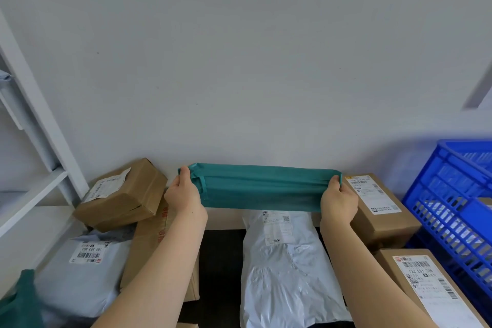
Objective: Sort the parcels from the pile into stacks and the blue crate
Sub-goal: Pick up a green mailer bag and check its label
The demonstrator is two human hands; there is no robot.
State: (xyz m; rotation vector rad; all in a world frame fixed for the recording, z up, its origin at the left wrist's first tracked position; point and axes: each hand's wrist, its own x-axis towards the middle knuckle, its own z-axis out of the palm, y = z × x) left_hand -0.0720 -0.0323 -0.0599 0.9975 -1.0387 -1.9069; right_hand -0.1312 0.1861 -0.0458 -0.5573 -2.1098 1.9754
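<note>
A long teal soft parcel [259,188] is held level in the air in front of the wall. My left hand [183,194] grips its left end and my right hand [338,201] grips its right end. Below it lies a white poly mailer [287,269] with a label at its far end. The blue crate [452,202] stands at the right. Brown boxes lie on both sides: a tilted one [125,194] at the left, one [380,210] beside the crate, and another [431,287] at the lower right.
A grey mailer [82,274] with a barcode label lies at the lower left, with a flat brown carton [151,242] beside it. Another teal bag [21,301] shows at the bottom left corner. White shelving [34,141] stands at the left against the wall.
</note>
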